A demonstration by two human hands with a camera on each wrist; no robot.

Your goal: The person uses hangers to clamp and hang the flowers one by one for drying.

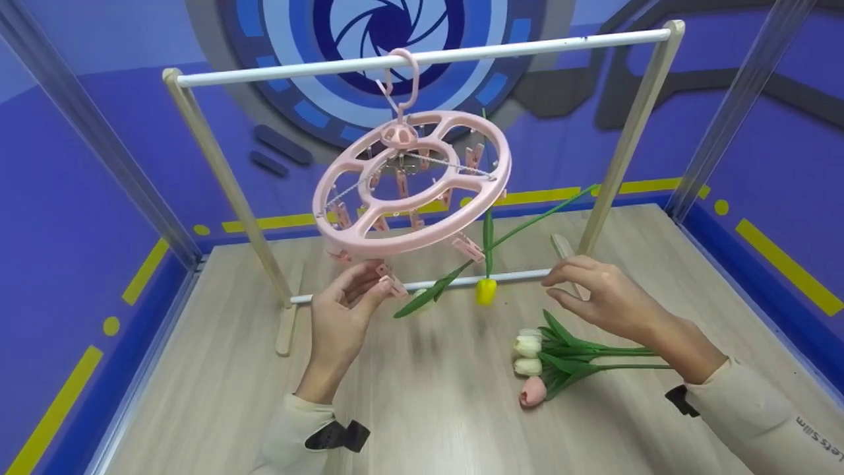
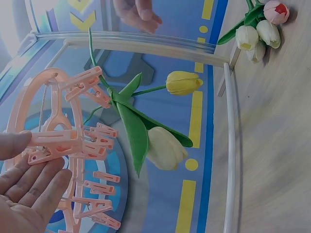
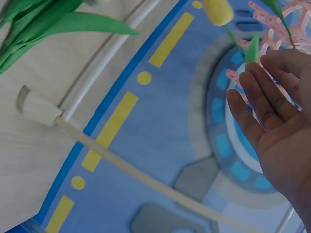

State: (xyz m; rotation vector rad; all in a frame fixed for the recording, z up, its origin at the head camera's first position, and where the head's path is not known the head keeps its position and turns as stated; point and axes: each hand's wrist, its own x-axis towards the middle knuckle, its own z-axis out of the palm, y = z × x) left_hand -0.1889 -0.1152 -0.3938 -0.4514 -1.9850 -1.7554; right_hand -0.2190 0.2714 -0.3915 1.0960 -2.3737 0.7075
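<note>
My left hand (image 1: 337,323) pinches a pink clothespin (image 1: 393,284) between thumb and fingers, at the near edge of a round pink clip hanger (image 1: 382,246). The hanger tilts from its hook on a white rod. To the right of that clothespin, another pink clothespin (image 1: 469,248) holds the stem of a white tulip (image 2: 165,148). A yellow tulip (image 1: 486,291) hangs head down from the hanger's right side. My right hand (image 1: 603,293) hovers with loosely bent fingers and holds nothing. Below it lie several tulips, including a pink one (image 1: 533,392).
A white rod (image 1: 527,47) on wooden posts (image 1: 630,138) carries the hanger. A lower white bar (image 1: 514,277) runs between the feet, over the wood-grain table (image 1: 422,409). Blue printed panels (image 1: 79,185) stand at the back and sides.
</note>
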